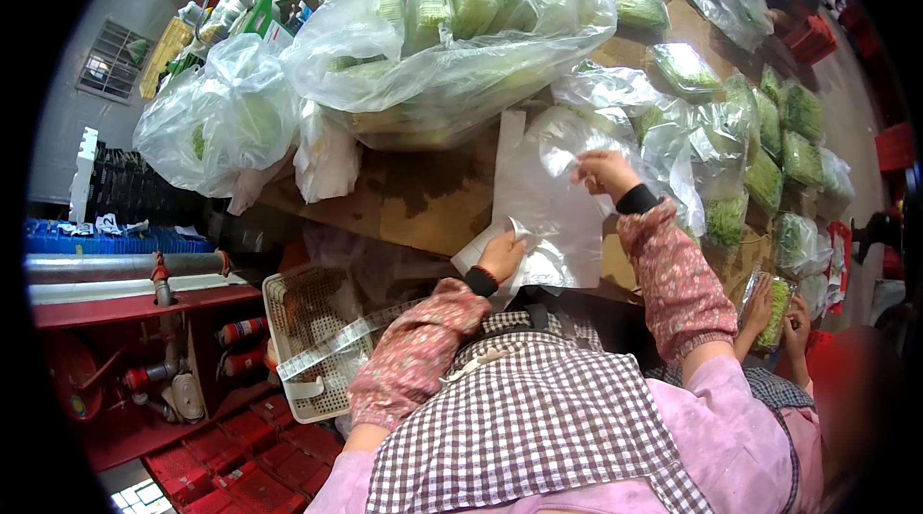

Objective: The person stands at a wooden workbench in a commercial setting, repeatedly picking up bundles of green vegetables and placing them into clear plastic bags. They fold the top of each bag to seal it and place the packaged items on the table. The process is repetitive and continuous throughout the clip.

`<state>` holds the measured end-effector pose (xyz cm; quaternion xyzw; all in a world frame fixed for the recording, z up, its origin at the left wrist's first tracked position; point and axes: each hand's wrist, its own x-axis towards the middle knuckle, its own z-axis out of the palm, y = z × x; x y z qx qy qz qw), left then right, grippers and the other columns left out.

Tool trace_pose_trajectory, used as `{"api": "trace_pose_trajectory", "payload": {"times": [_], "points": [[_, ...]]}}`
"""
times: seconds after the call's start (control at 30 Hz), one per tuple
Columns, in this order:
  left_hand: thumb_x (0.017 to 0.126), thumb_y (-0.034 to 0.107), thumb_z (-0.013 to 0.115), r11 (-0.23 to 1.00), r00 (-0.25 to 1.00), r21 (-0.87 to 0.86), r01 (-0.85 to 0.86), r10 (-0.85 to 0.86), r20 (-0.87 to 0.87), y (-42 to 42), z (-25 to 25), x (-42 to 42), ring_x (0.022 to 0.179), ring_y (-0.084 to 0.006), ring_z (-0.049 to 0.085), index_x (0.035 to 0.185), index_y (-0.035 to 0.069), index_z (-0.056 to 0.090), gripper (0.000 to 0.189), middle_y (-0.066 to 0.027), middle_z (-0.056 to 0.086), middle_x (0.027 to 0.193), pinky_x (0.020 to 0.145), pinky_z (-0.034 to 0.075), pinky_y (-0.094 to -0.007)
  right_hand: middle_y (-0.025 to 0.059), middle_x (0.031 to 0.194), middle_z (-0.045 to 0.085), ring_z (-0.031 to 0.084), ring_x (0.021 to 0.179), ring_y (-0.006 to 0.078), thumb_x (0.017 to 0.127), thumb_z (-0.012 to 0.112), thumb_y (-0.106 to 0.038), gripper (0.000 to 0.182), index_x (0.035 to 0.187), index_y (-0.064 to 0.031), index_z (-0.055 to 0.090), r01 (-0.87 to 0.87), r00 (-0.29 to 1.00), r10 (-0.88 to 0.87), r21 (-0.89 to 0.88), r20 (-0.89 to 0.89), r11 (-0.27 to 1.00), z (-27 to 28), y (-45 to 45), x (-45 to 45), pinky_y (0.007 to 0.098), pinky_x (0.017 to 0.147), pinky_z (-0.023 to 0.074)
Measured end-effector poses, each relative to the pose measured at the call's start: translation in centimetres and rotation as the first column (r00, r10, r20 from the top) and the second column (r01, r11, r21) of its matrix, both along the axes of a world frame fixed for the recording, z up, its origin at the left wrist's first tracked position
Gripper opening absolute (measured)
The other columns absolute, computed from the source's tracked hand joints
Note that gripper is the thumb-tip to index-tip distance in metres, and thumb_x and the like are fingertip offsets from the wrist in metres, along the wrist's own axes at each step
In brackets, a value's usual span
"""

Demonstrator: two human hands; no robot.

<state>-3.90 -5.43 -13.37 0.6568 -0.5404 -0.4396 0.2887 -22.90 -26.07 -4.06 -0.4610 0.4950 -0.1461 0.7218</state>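
Observation:
My left hand (502, 254) pinches the near left part of a clear plastic bag (551, 204) that lies flat on the cardboard-covered table before me. My right hand (606, 173) is over the bag's far right part, thumb and fingertips together; whether plastic is between them cannot be told. Beyond my hands sits a large clear bag (447, 88) with stacked packs of green vegetables inside. To the right of my right hand lie clear bags (667, 146) and clear packs of green shoots (727, 217).
A beige plastic basket (277, 341) with a label strip stands at my left, above red crates (252, 485). A knotted clear bag (223, 117) is at the far left. A co-worker's hands (757, 308) hold a green pack at the right. Another person is at the top right.

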Motion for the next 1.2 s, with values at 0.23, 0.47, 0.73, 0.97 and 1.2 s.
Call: {"api": "trace_pose_trajectory", "payload": {"times": [0.23, 0.47, 0.73, 0.97, 1.2], "points": [[0.09, 0.001, 0.042, 0.957, 0.72, 0.261, -0.123, 0.268, -0.64, -0.1, 1.4, 0.8, 0.093, -0.0201, 0.062, 0.113, -0.006, 0.053, 0.025, -0.0137, 0.063, 0.102, 0.085, 0.049, -0.0316, 0.0194, 0.113, 0.058, 0.066, 0.087, 0.0258, 0.084, 0.057, -0.019, 0.054, 0.134, -0.0068, 0.038, 0.151, 0.94, -0.334, -0.781, -0.077, 0.606, 5.6, 1.4, -1.5, 0.0331, 0.07, 0.0527], [0.09, -0.002, 0.043, 0.953, 0.569, 0.297, -0.062, 0.278, -0.774, 1.4, 7.7, 2.6, 0.102, -0.0247, 0.061, 0.113, -0.009, 0.05, 0.025, -0.0185, 0.061, 0.111, 0.089, 0.049, -0.0355, 0.0185, 0.109, 0.06, 0.06, 0.094, 0.0327, 0.079, 0.065, -0.02, 0.046, 0.12, -0.0045, 0.05, -0.503, 0.84, 0.026, -0.761, -0.542, 0.41, -1.6, 8.3, 1.1, 0.0404, 0.084, 0.0482], [0.091, 0.004, 0.049, 0.984, 0.727, 0.176, -0.027, 0.14, -0.672, 3.1, 10.1, 1.8, 0.09, -0.0112, 0.059, 0.109, -0.004, 0.057, 0.021, -0.0059, 0.064, 0.1, 0.081, 0.047, -0.0265, 0.0135, 0.112, 0.059, 0.056, 0.102, 0.0318, 0.071, 0.074, -0.017, 0.039, 0.106, -0.0066, 0.061, -0.238, 0.936, 0.334, -0.904, -0.115, 0.355, 3.7, 12.0, 3.3, 0.0388, 0.088, 0.0442], [0.093, 0.008, 0.049, 0.979, 0.761, 0.189, 0.077, 0.064, -0.645, 4.0, 10.3, 1.7, 0.091, -0.0093, 0.057, 0.109, -0.003, 0.059, 0.022, -0.0031, 0.063, 0.1, 0.082, 0.045, -0.0238, 0.0108, 0.082, 0.067, 0.065, 0.071, 0.0202, 0.083, 0.064, -0.014, 0.013, 0.089, -0.0037, 0.068, -0.233, 0.94, 0.341, -0.675, 0.029, 0.7, 1.1, 12.5, 2.6, 0.0294, 0.064, 0.0496], [0.067, -0.012, 0.039, 0.874, 0.431, 0.486, -0.019, 0.446, -0.784, 4.5, 11.5, 2.6, 0.082, -0.0199, 0.061, 0.122, -0.009, 0.045, 0.055, -0.0175, 0.06, 0.103, 0.08, 0.051, -0.0341, 0.0053, 0.093, 0.061, 0.058, 0.087, 0.0236, 0.076, 0.061, -0.009, 0.018, 0.094, -0.0069, 0.062, -0.409, 0.912, -0.02, -0.912, -0.41, 0.035, -4.4, 10.0, 0.9, 0.0364, 0.078, 0.0448]]}}
